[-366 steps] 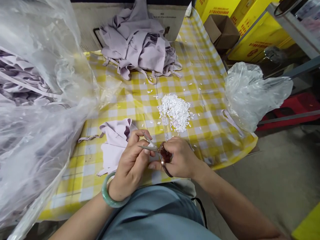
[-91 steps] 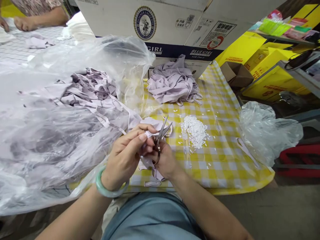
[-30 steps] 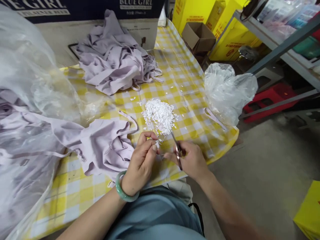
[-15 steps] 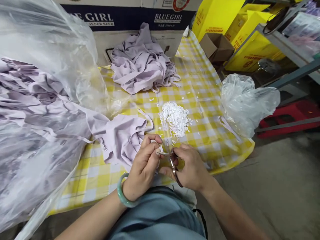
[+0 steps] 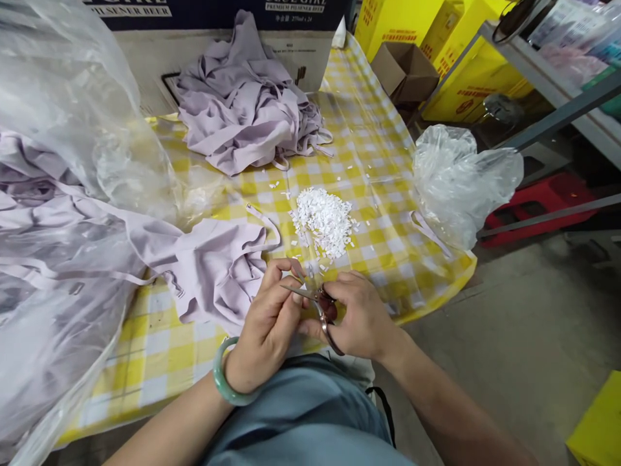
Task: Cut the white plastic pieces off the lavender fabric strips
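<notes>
Head view: both hands are close to the near edge of the desk [image 5: 155, 362], which wears a yellow-and-white checked cloth [image 5: 369, 139]. The left hand [image 5: 269, 317], with a pale green bangle [image 5: 219, 369] at its wrist, has its fingers drawn into a pinch on a small white piece [image 5: 303, 287] (too little shows to name it). The right hand [image 5: 359, 317] has its fingers curled round the looped handles of metal scissors [image 5: 316, 298], whose blades stand parted at the left fingertips. A lilac fabric piece with narrow straps [image 5: 213, 268] lies on the desk left of the left hand, near a large translucent plastic bag [image 5: 72, 58]. Just beyond the hands sits a heap of tiny white rectangles [image 5: 326, 223]. From there the cloth, dotted with stray bits [image 5: 274, 184], stretches right to a crumpled clear plastic bag [image 5: 460, 181] at the edge. Behind, a bigger lilac fabric pile [image 5: 252, 103] rests before a white-and-navy cardboard carton [image 5: 140, 48] reading "PREMIUM PILSENER BEER" (larger lettering above is cut off). Red writing on the bright yellow boxes [image 5: 398, 16] is too small to read.
</notes>
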